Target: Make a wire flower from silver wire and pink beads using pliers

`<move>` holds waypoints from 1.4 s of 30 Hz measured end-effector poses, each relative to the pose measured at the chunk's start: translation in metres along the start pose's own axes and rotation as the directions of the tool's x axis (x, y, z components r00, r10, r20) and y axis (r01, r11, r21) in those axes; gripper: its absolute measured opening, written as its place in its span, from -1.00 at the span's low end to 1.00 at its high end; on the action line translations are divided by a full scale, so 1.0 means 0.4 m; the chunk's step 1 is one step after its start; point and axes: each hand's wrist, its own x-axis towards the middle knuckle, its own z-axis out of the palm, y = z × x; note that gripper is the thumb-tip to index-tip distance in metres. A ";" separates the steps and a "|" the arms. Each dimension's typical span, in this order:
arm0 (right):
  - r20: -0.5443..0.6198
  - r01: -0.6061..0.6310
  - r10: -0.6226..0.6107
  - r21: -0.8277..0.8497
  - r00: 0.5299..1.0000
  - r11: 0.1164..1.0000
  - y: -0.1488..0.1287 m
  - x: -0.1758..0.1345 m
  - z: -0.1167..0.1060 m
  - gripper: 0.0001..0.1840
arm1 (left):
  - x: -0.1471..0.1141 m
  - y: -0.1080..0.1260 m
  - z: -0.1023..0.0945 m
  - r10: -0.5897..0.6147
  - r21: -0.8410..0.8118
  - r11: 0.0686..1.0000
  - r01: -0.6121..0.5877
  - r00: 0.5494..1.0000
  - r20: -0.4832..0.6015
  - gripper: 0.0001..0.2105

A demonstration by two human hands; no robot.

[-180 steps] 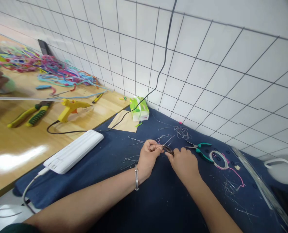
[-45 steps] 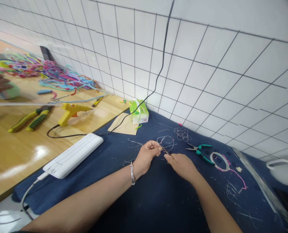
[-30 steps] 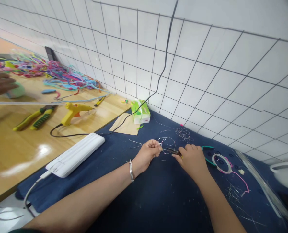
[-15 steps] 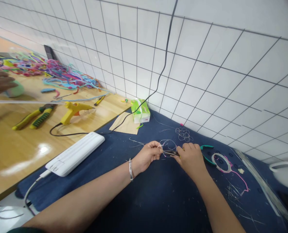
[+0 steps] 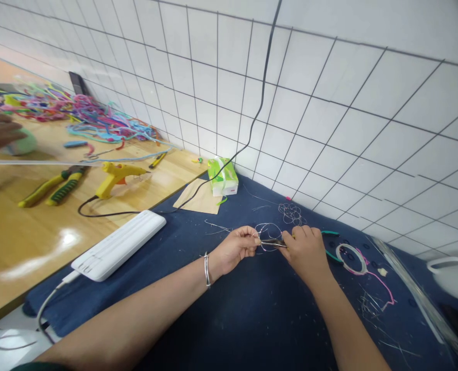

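In the middle of the frame the left hand (image 5: 234, 250) pinches one side of a thin wire loop (image 5: 268, 233) between its fingertips. The right hand (image 5: 306, 251) is closed around a small tool (image 5: 273, 242) whose tip meets the loop; both hands are close together, just above the dark blue cloth (image 5: 229, 319) on the tabletop. Right of the right hand, green-handled pliers (image 5: 329, 246) lie half hidden, near a pale ring (image 5: 351, 257). A white power strip (image 5: 118, 245) lies at the left. I judge the wire can easily slip or kink if the tool presses too hard, because it looks very thin.
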 end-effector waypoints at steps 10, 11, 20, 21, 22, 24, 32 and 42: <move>-0.061 -0.019 0.019 -0.001 0.998 1.000 0.001 -0.002 -0.001 -0.72 | -0.001 0.000 0.002 -0.019 -0.058 0.998 0.020 1.000 0.011 -0.84; -0.069 -0.023 0.023 -0.001 0.997 1.000 0.001 -0.002 -0.003 -0.72 | -0.001 0.000 0.003 -0.020 -0.066 0.998 0.020 1.000 0.013 -0.84; -0.094 0.002 0.000 0.013 0.996 1.000 0.004 -0.005 0.004 -0.73 | -0.002 -0.002 0.001 -0.027 -0.107 0.994 0.031 0.999 0.037 -0.84; -0.095 0.002 -0.001 0.014 0.995 1.000 0.005 -0.005 0.006 -0.73 | -0.002 -0.002 0.002 -0.030 -0.112 0.993 0.034 0.999 0.039 -0.84; -0.096 0.004 -0.002 0.015 0.995 1.000 0.006 -0.006 0.008 -0.73 | -0.002 -0.002 0.003 -0.033 -0.117 0.992 0.037 0.999 0.041 -0.84; -0.100 0.009 -0.007 0.017 0.995 1.000 0.008 -0.006 0.012 -0.73 | -0.004 -0.001 0.004 -0.038 -0.133 0.990 0.044 0.998 0.047 -0.84; -0.126 0.025 -0.023 0.011 0.992 1.000 0.008 -0.008 0.016 -0.74 | -0.008 0.002 0.008 -0.057 -0.163 0.984 0.066 0.997 0.058 -0.85; -0.145 0.058 -0.051 0.040 0.988 0.998 0.006 -0.006 0.024 -0.78 | -0.016 0.009 0.024 -0.028 -0.190 0.981 0.038 0.998 0.059 -0.85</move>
